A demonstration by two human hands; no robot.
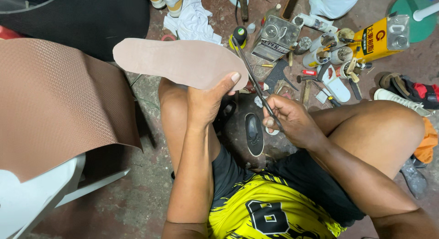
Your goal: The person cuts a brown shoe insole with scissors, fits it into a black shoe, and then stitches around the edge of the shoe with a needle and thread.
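Pinkish-tan sole cutout (178, 60), brown diamond-textured rubber sheet (55, 102), yellow-and-black patterned shirt (270, 207).

Stained concrete floor (137, 198) (tool-littered), brown textured sheet (55, 102), white chair (41, 193)

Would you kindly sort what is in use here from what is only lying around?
In use: left hand holding the sole cutout; right hand holding the long thin blade.

Lying about: brown textured sheet, yellow can, metal can, white cloth, small black sole.
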